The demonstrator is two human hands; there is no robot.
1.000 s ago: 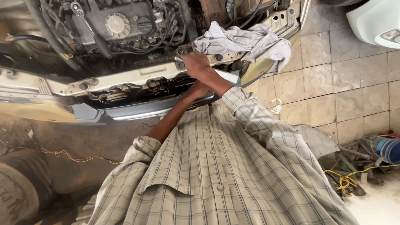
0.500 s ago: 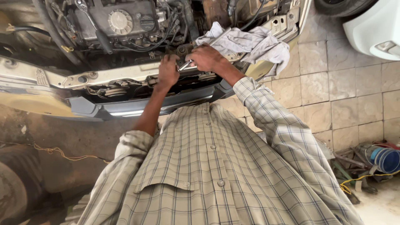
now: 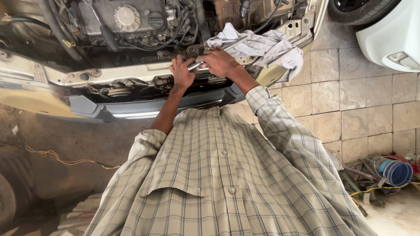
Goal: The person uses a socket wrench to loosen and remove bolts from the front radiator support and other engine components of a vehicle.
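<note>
I lean over the open engine bay of a pale yellow car (image 3: 52, 98). My left hand (image 3: 181, 72) rests on the front crossmember (image 3: 127, 74) and grips one end of a shiny metal wrench (image 3: 195, 66). My right hand (image 3: 221, 61) closes over the same wrench from the right, just in front of a crumpled grey rag (image 3: 262, 48) that lies on the car's front corner. A second bright metal bar (image 3: 232, 43) lies on the rag. Behind my hands sits the engine (image 3: 127, 17) with hoses and wires.
A grey bumper (image 3: 144, 109) runs below the crossmember. A white car (image 3: 385, 30) stands at the upper right on the tiled floor (image 3: 350, 100). Tools, a blue can (image 3: 396, 171) and yellow cable lie at the lower right. A yellow wire (image 3: 57, 158) trails at the left.
My left hand came up from below the bumper to the crossmember and joined my right hand on the wrench. The view shifted slightly toward the car.
</note>
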